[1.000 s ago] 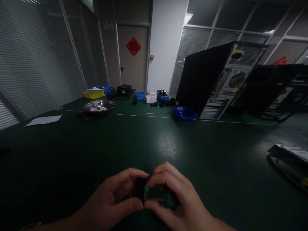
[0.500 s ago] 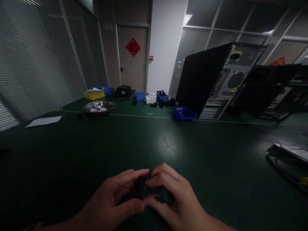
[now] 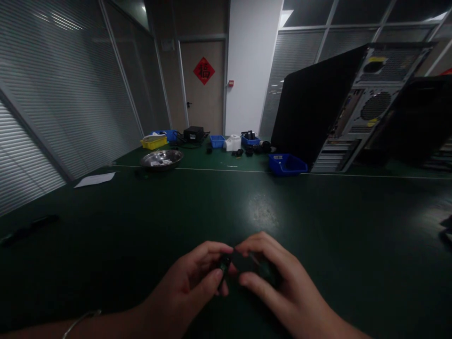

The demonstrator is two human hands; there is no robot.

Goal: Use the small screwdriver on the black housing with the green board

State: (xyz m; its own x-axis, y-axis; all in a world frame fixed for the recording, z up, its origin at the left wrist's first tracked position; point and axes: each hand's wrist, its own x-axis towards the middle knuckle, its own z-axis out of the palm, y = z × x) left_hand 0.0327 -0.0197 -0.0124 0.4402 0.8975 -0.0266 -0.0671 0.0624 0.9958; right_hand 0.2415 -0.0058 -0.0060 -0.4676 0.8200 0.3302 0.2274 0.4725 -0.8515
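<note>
Low in the head view, my left hand (image 3: 197, 278) pinches a small dark part (image 3: 223, 269) with a greenish face between thumb and fingers. Beside it on the right, my right hand (image 3: 278, 278) grips a flat dark piece (image 3: 245, 262) between thumb and fingertips. The two pieces are very close; whether they touch is too dim to tell. Both hands are over the dark green table (image 3: 197, 202), and a thin bracelet circles my left wrist.
A metal bowl (image 3: 161, 160) and white paper (image 3: 94, 180) lie at the back left. A blue bin (image 3: 287, 165) stands by a tilted black computer case (image 3: 318, 103). A dark elongated object (image 3: 30, 229) is at far left.
The view has turned left, so the surroundings appear further right. The dark part in my left hand has tilted, and the flat piece in my right hand shows more of its face.
</note>
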